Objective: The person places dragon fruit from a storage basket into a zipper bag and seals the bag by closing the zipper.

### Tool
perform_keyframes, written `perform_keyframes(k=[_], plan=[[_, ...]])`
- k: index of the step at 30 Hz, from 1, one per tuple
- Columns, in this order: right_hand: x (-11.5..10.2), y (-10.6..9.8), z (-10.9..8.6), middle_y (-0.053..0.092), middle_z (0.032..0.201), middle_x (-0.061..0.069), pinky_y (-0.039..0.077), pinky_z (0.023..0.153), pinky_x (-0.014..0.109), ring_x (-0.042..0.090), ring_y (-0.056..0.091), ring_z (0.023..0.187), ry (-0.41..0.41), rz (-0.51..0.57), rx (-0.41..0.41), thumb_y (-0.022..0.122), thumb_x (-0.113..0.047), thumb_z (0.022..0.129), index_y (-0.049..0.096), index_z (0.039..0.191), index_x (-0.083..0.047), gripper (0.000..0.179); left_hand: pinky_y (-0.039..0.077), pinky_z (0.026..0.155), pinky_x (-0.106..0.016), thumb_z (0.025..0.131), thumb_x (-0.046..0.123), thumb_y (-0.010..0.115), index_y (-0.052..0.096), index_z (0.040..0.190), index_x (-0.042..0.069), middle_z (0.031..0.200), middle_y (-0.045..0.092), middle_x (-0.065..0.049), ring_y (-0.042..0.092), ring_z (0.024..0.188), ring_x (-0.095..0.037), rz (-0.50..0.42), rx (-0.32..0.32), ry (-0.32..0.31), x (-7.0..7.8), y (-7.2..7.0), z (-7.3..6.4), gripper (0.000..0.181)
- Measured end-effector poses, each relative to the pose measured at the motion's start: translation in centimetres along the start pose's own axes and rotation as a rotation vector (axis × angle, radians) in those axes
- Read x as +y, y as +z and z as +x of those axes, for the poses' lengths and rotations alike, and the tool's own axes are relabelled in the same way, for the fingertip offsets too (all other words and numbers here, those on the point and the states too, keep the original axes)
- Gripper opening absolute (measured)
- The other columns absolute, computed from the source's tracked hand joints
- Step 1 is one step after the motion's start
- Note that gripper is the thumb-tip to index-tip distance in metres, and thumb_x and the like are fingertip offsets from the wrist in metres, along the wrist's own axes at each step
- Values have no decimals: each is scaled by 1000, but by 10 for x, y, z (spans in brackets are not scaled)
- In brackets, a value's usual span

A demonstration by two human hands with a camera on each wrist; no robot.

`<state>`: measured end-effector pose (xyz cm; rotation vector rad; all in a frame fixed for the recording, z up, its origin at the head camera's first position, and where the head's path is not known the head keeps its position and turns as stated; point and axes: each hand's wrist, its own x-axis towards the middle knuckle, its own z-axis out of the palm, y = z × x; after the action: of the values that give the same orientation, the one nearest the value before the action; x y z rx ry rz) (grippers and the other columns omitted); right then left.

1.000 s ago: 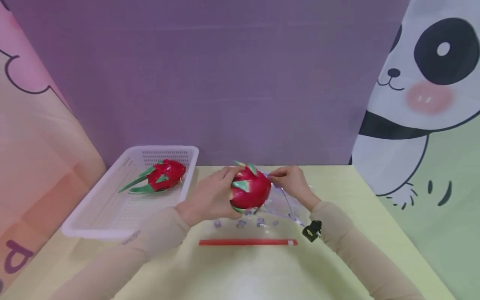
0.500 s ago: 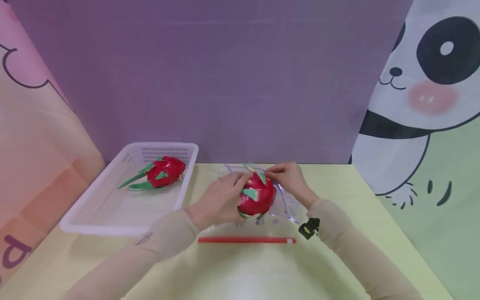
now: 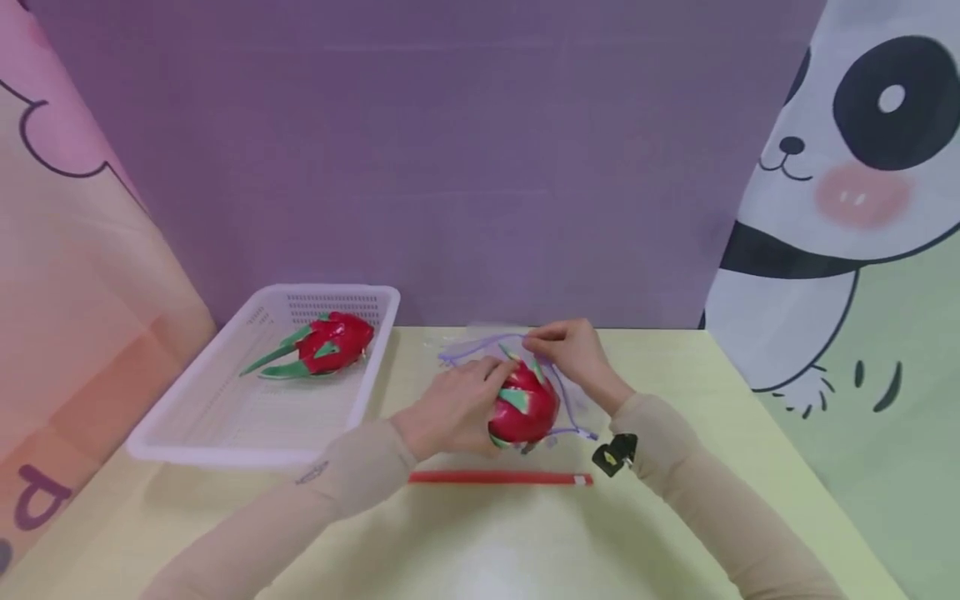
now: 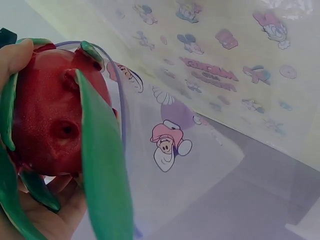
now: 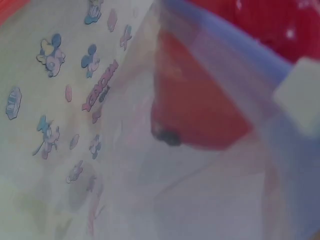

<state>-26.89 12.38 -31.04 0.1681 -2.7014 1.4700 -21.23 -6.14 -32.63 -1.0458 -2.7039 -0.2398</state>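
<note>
My left hand [image 3: 453,412] grips a red dragon fruit [image 3: 528,408] with green scales, its thumb and fingers around the side in the left wrist view. The fruit is at the mouth of a clear zip bag [image 4: 200,160] with cartoon prints and a purple zip edge [image 3: 566,392]. Thumb and fingers of my right hand [image 3: 573,354] pinch the bag's rim at the far side. In the right wrist view, the lower part of the fruit [image 5: 195,110] shows through the plastic, under the purple strip. A white zip slider [image 5: 302,95] appears there too.
On the left stands a white perforated basket [image 3: 390,325] holding a second dragon fruit [image 3: 337,342] with long green leaves. A thin red stick [image 3: 510,477] lies across the table in front of the bag. A purple backdrop [image 3: 480,167] rises behind the table.
My left hand has moved the dragon fruit right and slightly down, into the bag's mouth. My right hand has kept its pinch and shifted a little up and left. The purple rim has opened wider.
</note>
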Motion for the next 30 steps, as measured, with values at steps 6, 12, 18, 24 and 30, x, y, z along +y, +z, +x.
perform_keyframes(k=[6, 12, 18, 24, 30], plan=[[2, -3, -4, 70, 95, 12, 51, 67, 22, 11, 61, 75, -16, 24, -2, 68, -19, 82, 71, 98, -3, 22, 52, 83, -40, 54, 47, 82, 35, 135, 7, 121, 52, -8, 54, 106, -23, -48, 1, -86, -1, 2, 5, 102], [2, -7, -6, 70, 98, 10, 49, 69, 22, 14, 58, 84, 32, 75, 20, 68, -22, 82, 71, 100, -7, 24, 52, 83, -41, 55, 44, 82, 32, 137, 6, 124, 49, -11, 52, 108, -26, -112, 26, -218, -1, 4, 10, 103], [-2, -8, -8, 68, 103, 9, 52, 77, 28, 17, 60, 90, 55, 122, 4, 67, -26, 83, 70, 103, -7, 28, 52, 81, -42, 54, 45, 83, 32, 136, 6, 121, 50, -12, 52, 106, -25, -104, 80, -272, -1, 9, 15, 103], [-10, -8, -9, 67, 107, 11, 51, 83, 32, 20, 61, 95, 57, 139, -13, 66, -23, 84, 68, 106, -6, 28, 53, 78, -43, 54, 46, 83, 32, 136, 5, 119, 51, -14, 56, 101, -28, -62, 65, -254, 2, 9, 20, 104], [-18, -10, -14, 68, 105, 11, 50, 84, 32, 21, 60, 98, -5, 54, -28, 67, -20, 83, 69, 103, -6, 25, 53, 79, -43, 56, 47, 83, 33, 135, 7, 122, 50, -13, 54, 104, -28, -70, 48, -259, 3, 6, 19, 102]])
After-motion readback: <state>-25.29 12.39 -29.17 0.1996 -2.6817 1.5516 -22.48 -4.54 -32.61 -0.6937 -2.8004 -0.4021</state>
